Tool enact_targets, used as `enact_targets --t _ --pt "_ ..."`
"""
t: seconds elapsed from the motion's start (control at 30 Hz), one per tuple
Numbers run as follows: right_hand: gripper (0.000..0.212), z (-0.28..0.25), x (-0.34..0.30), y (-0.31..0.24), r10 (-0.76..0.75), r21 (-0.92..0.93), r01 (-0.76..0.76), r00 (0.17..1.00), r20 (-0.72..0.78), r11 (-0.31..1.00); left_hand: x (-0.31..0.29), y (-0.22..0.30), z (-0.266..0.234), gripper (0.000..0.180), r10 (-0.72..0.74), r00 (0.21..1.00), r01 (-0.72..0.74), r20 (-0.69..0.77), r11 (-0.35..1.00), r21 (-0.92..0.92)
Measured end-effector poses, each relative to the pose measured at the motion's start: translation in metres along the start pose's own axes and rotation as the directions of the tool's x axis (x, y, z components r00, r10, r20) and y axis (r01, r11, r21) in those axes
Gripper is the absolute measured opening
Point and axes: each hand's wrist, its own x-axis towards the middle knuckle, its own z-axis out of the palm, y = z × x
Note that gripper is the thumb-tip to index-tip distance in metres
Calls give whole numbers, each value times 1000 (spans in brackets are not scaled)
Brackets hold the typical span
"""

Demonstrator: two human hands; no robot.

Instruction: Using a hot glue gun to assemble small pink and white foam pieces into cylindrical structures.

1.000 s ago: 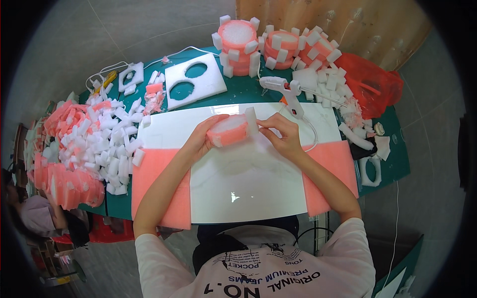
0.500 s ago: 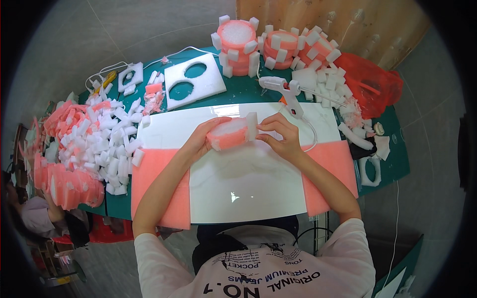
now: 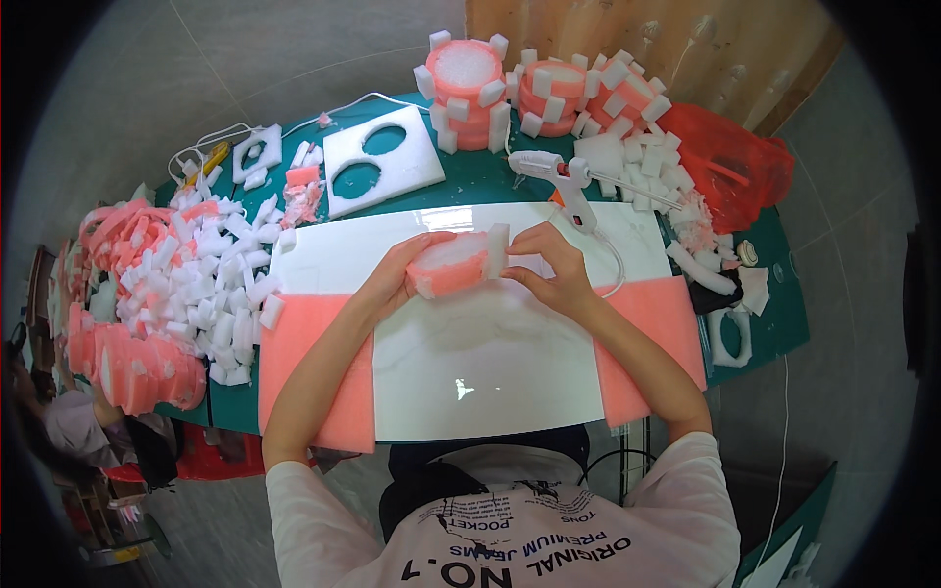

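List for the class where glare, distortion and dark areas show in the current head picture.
Head view: a small bright glare spot on the glossy white panel, with a paler reflection near its far edge; head view: fisheye bending, the panel's near and far edges bowing outward; head view: black borders at left and right; head view: the pink-edged white foam disc stands clear of the glare spot.

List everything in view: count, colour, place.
Foam round: one, pink and white, held
Foam block: one, white, round's right edge
Board: one, white, centre
Foam sheeting: two parts, pink, flanking centre
Glue gun: one, white, back right
Holed panel: one, white, back left
Studded rounds: several, pink and white, back
Foam pieces: many, white and pink, both sides
Bag: one, red, right
Table: one, green, beneath
Coworker: one, pale top, left edge
Left hand: one, bare, on round
Right hand: one, bare, at block
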Motion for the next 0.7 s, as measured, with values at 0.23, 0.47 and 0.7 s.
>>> enact_targets --t 0.23,0.47,0.7 --pt "39 1 2 -5 164 67 -163 986 -6 984 -2 2 3 38 11 1000 -11 -23 1000 -15" --pt "47 -4 -1 -1 183 4 -186 972 149 983 -2 2 2 38 44 998 -45 -34 999 -24" --pt "45 2 -3 -2 153 67 -165 976 158 984 -1 1 -3 38 32 999 -33 -20 998 -55"
